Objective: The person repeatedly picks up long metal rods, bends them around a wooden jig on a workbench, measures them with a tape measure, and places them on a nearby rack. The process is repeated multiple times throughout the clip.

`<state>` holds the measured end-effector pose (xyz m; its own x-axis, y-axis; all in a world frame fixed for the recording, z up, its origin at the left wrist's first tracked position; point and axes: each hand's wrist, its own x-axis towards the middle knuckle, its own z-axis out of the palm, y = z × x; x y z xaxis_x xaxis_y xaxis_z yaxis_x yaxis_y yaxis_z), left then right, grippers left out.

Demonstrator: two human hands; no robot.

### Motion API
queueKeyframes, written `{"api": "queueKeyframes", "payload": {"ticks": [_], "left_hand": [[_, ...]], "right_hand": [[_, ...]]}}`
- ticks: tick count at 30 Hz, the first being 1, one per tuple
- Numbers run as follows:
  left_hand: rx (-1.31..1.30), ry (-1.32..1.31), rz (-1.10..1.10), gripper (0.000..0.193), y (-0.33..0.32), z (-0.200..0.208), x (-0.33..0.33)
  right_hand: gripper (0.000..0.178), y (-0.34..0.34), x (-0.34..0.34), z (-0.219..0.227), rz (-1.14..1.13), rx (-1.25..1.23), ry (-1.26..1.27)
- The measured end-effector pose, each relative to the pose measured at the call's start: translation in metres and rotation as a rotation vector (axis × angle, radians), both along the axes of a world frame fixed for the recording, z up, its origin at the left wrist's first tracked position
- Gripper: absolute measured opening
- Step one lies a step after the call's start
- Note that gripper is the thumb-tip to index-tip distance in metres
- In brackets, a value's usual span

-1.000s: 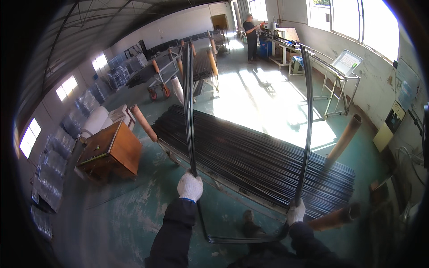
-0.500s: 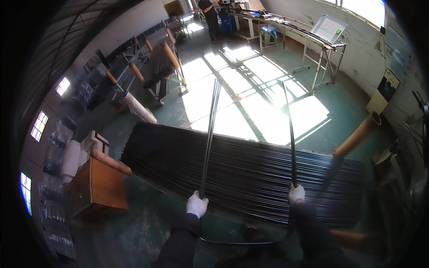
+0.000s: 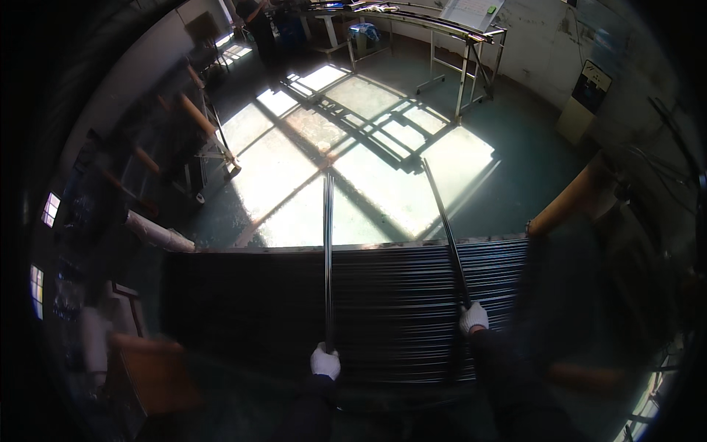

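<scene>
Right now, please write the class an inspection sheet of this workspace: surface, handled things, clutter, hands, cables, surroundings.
Surface: long black strips lie side by side.
Handled things: left strip bundle and right strip bundle, reaching forward over them.
Clutter: wooden desk at left, blurred.
Hands: left gloved hand and right gloved hand, each closed around its bundle.
Cables: too dim at right to tell.
Surroundings: sunlit floor, whiteboard, person at upper left.

This is an industrial workshop. A broad stack of long, thin black strips (image 3: pixel 398 302), a thick brown tubular post (image 3: pixel 563 200), a long metal-framed surface (image 3: pixel 442 28) and a green floor (image 3: pixel 515 188) show it.
</scene>
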<state>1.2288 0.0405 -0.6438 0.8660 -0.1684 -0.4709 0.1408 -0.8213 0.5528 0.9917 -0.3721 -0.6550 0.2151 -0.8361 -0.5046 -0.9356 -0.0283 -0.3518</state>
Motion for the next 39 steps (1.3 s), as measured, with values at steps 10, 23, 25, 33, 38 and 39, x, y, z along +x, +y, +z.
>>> {"api": "queueKeyframes", "payload": {"ticks": [10,23,25,33,38,39], "left_hand": [[-0.050,0.098,0.107,0.033,-0.027,0.023,-0.007],[0.093,0.104,0.006,0.040,-0.015,0.006,-0.012],[0.072,0.140,0.062,0.039,-0.026,0.022,-0.013],[-0.390,0.348,0.280,0.026,-0.008,0.031,-0.008],[-0.533,0.403,0.501,0.013,-0.025,0.130,-0.019],[-0.521,0.390,0.533,0.013,-0.016,0.146,-0.024]], "right_hand": [[0.039,0.003,-0.010,0.042,0.231,-0.194,0.196],[0.040,-0.014,-0.021,0.013,0.015,0.079,-0.111],[0.039,-0.017,-0.021,0.022,-0.026,0.108,-0.186],[0.043,-0.025,-0.023,0.056,0.022,0.020,-0.342],[0.042,-0.021,-0.025,0.098,-0.081,0.010,-0.471],[0.043,-0.011,-0.020,0.119,-0.062,0.022,-0.485]]}}
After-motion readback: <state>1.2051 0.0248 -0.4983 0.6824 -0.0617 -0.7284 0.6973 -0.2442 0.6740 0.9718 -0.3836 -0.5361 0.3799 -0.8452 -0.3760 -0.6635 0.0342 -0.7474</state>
